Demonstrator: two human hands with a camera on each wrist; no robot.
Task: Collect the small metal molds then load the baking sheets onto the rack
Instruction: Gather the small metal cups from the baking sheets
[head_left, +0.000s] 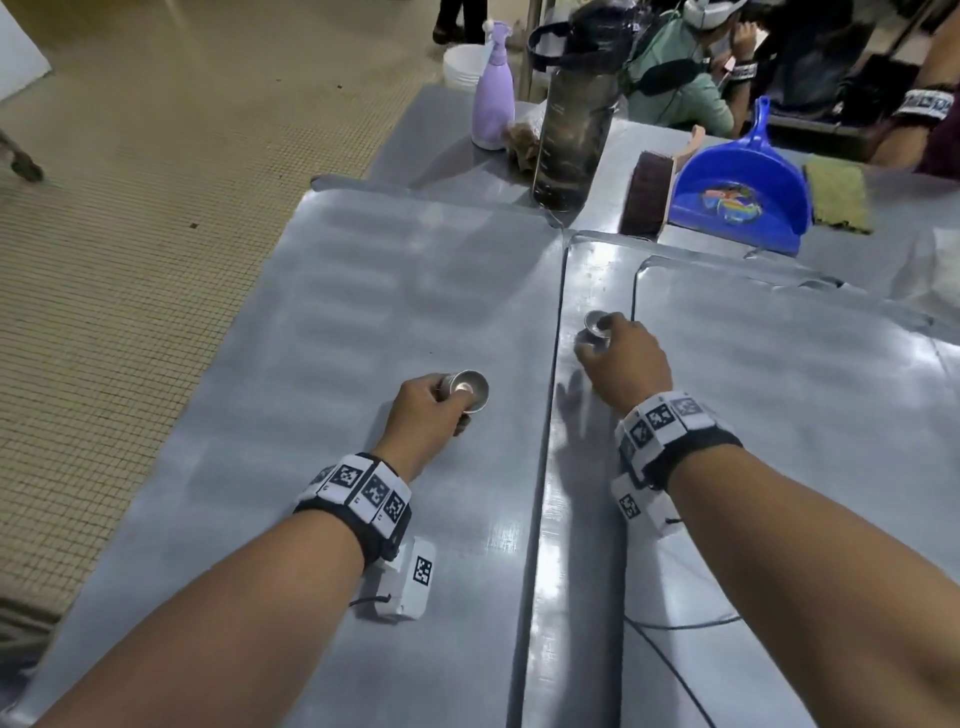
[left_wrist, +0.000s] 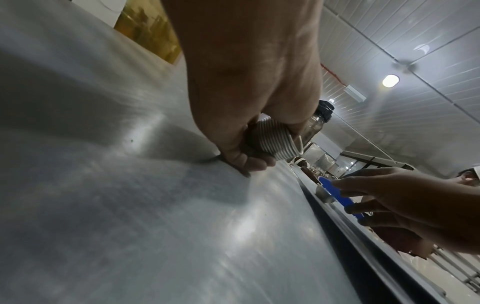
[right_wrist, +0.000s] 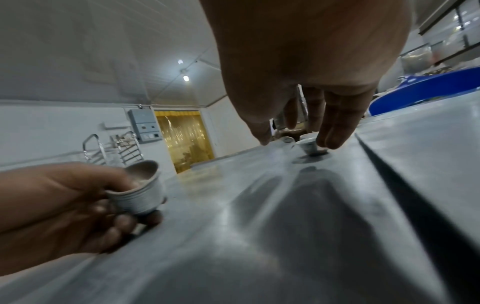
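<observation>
My left hand (head_left: 441, 410) grips a stack of nested small metal molds (head_left: 466, 388) just above the left baking sheet (head_left: 363, 291); the ribbed stack (left_wrist: 275, 142) shows between thumb and curled fingers, and again in the right wrist view (right_wrist: 140, 197). My right hand (head_left: 597, 340) reaches down over a single mold (head_left: 597, 322) on the lower right sheet (head_left: 592, 270). Its straight fingertips (right_wrist: 332, 139) touch the mold (right_wrist: 310, 148); the thumb stands apart from it. Another sheet (head_left: 779, 405) overlaps on the right.
Behind the sheets stand a dark water bottle (head_left: 571, 119), a lilac spray bottle (head_left: 493, 93), a brush (head_left: 647, 192), a blue dustpan (head_left: 737, 197) and a green cloth (head_left: 839, 192). People sit beyond the table. A wire rack (right_wrist: 111, 150) stands by the far wall.
</observation>
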